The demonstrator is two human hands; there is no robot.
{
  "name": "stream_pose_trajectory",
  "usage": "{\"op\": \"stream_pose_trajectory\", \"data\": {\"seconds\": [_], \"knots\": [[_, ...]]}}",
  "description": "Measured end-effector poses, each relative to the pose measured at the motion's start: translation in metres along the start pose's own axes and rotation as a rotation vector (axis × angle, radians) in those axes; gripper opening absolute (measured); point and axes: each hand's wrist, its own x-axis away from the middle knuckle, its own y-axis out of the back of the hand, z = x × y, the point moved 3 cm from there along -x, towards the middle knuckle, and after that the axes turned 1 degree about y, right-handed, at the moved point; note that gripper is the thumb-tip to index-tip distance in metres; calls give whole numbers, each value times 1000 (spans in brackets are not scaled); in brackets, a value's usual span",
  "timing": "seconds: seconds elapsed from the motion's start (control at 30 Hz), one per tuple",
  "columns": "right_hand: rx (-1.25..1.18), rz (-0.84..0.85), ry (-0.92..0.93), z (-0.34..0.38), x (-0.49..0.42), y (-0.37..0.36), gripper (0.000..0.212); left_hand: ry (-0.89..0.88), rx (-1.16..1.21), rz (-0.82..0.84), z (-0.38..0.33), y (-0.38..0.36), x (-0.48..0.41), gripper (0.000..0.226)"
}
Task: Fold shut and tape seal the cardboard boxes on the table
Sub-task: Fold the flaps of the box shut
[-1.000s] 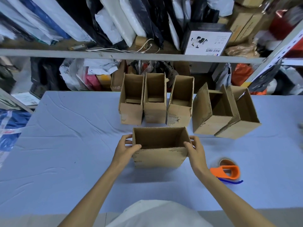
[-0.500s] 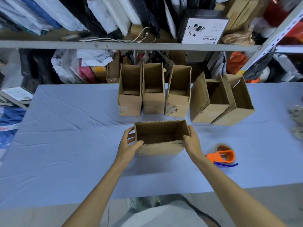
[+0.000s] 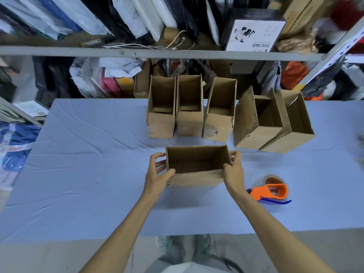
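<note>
My left grip (image 3: 159, 174) and right grip (image 3: 233, 172) each clamp an end wall of the open cardboard box (image 3: 195, 179). It looks light, empty and crushable, so I squeeze gently near the corners.

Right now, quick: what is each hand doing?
Left hand: grips the open box at its left end.
Right hand: grips the same box's right end.
</note>
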Motion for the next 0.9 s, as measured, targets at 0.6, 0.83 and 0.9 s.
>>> {"op": "stream_pose_trajectory", "data": {"seconds": [0.6, 0.83, 0.9], "knots": [[19, 62, 98, -6, -1, 13, 27, -278, -547, -38, -31, -10, 2, 55], [6, 85, 138, -4, 1, 14, 26, -225, -606, -13, -33, -13, 3, 66], [-10, 89, 145, -3, 4, 14, 29, -216, -535, 25, -34, -11, 3, 69]]}}
